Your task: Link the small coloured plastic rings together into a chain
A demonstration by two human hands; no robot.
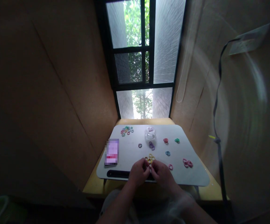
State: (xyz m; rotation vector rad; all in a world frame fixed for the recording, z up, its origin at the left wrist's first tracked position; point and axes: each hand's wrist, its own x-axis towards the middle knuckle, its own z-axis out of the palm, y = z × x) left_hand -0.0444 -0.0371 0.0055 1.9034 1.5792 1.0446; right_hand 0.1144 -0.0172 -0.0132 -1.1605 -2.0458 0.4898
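My left hand (pixel 138 172) and my right hand (pixel 161 172) meet at the near edge of a white lap tray (pixel 130 151). Their fingertips pinch a small ring-shaped piece between them; its colour is too small to tell. Just beyond the fingers lies a little cluster of yellow rings (pixel 150 158). A clear plastic jar (pixel 150 135) stands on the tray behind them, with purple rings (pixel 151 145) at its foot.
Several loose coloured rings dot the tray: a mixed pile (pixel 126 131) far left, red (pixel 165 140), green (pixel 177 140), blue (pixel 167 153) and pink (pixel 187 163) ones to the right. A phone (pixel 112 151) lies at the left. A window is ahead, a black cable (pixel 217 124) hangs right.
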